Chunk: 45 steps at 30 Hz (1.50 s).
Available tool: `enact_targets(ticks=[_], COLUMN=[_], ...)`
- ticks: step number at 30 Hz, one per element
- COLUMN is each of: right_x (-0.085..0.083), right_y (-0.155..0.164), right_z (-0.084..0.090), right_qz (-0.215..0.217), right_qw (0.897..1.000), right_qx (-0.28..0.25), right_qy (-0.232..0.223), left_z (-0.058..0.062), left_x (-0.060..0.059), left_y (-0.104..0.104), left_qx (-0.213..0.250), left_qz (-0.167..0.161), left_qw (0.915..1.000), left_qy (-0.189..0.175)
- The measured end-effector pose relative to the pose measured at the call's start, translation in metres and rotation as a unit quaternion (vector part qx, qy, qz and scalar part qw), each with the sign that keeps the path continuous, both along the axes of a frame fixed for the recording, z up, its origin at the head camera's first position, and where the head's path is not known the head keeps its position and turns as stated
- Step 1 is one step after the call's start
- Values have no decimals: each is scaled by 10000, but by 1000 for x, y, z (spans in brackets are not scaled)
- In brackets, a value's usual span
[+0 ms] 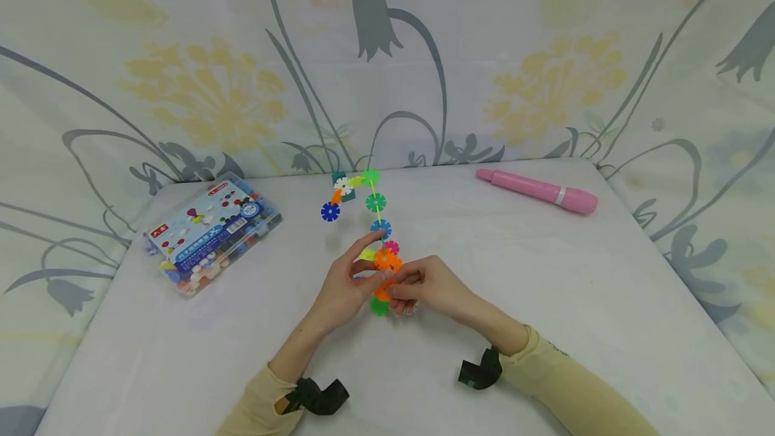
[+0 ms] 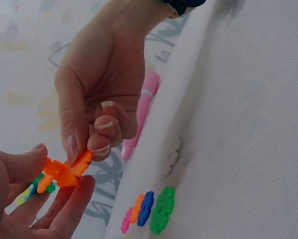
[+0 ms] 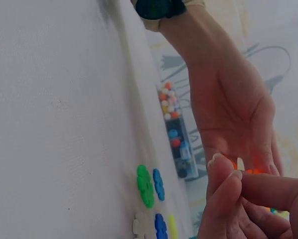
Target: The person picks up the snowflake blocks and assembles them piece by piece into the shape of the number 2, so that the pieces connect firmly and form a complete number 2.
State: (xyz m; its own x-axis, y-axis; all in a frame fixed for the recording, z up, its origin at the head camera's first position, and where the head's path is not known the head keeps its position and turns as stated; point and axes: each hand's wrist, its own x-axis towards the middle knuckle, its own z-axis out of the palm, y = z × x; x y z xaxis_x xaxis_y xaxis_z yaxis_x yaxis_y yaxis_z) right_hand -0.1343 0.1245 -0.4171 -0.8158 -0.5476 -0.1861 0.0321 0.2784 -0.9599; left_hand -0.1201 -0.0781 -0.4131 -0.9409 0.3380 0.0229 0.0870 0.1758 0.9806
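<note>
Looking down on a white-covered worktop (image 1: 545, 301), backed by a pale curtain (image 1: 200, 52) printed with grey bellflowers and yellow blooms. At far left, near the back corner, a clear plastic box (image 1: 213, 232) of coloured pieces, lid labelled. At centre, a chain of snowflake-shaped plastic discs (image 1: 374, 204) in blue, white, green, orange and pink, running from the back edge forward to the hands. Left hand (image 1: 348, 284), palm turned inward, forefinger raised, thumb and fingers pinching the near end of the chain. Right hand (image 1: 431, 288) just beside it and touching, thumb and bent fingers gripping the same orange disc (image 2: 67, 171). Both forearms in yellowish sleeves, with dark straps at the wrists. At back right, well apart, a pink marker pen (image 1: 536, 190) lying flat.
</note>
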Motion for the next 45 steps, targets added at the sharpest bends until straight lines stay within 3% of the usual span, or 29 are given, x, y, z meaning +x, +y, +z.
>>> enact_targets(ticks=[11, 16, 22, 26, 29, 33, 36, 41, 45], right_x=[-2, -4, -9, -10, -10, -8, -7, -6, -8], right_y=[2, 6, 15, 18, 16, 14, 12, 13, 16], right_z=[2, 2, 9, 9, 5, -1, -3, -5, -3], right_qz=[272, 444, 570, 528, 607, 778, 842, 840, 610], right_qw=[9996, 9990, 9953, 9840, 9697, 9555, 9509, 9541, 9623], right_qx=[-53, 69, 547, 1248, 1797, 2205, 2344, 2229, 1757], right_qy=[-2, -17, 555, 1156, 1542, 1797, 1835, 1814, 1986], left_z=[5, 5, 4, 4, 5, 8, 10, 10, 11], left_x=[-1, -1, -2, -3, -3, -3, -3, -4, -4], left_y=[-5, -6, -9, -12, -13, -14, -14, -13, -11], left_qx=[-52, -163, -279, -315, -305, -240, -218, -241, -284], left_qz=[-354, -369, -267, -224, -151, -20, 47, 45, 8], left_qw=[9993, 9991, 9992, 9992, 9994, 9997, 9997, 9996, 9995], left_qy=[-68, -97, -121, -56, -34, -78, -122, -171, -121])
